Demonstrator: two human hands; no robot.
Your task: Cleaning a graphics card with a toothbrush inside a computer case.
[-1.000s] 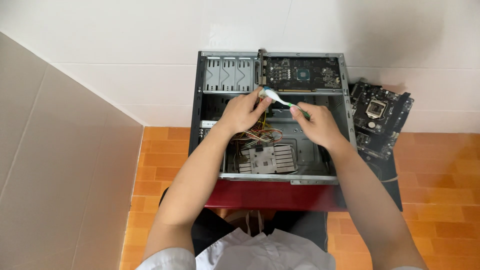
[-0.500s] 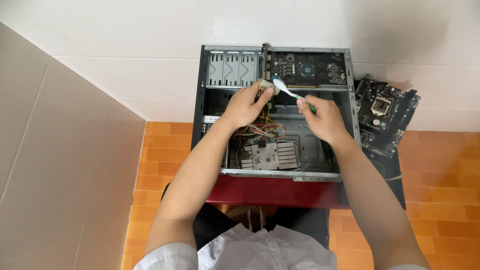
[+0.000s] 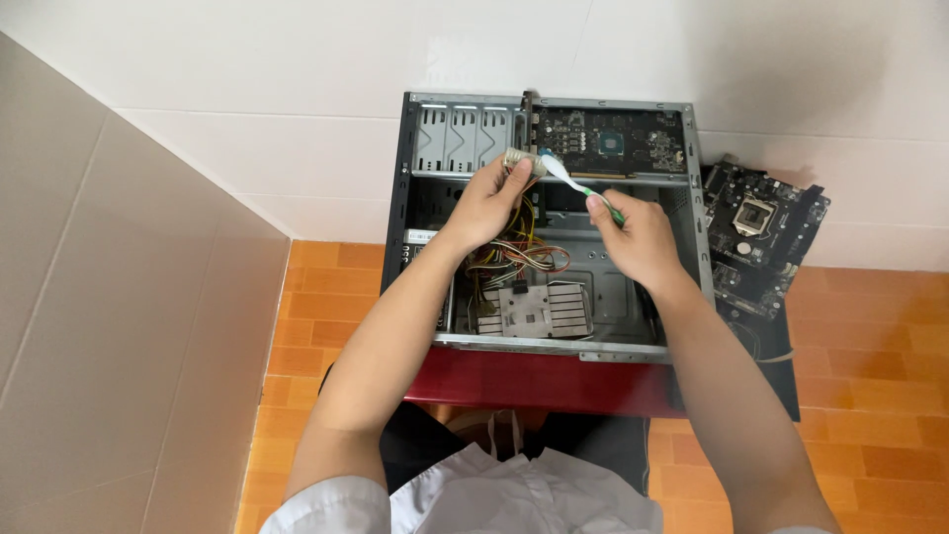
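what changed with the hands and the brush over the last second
Both hands rose from the cable bundle toward the case's top rail. The left hand still pinches the connector, and the right hand still holds the toothbrush against it. The case and loose motherboard stayed put.

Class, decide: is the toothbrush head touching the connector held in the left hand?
Touching: the head view shows the toothbrush bristles meeting the connector pinched by the left hand.

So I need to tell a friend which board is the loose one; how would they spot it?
Find the open computer case lying on the red stool. Just outside its right wall, a dark motherboard lies by itself against the white wall. Unlike the circuit board mounted inside the case, it has a silver square socket.
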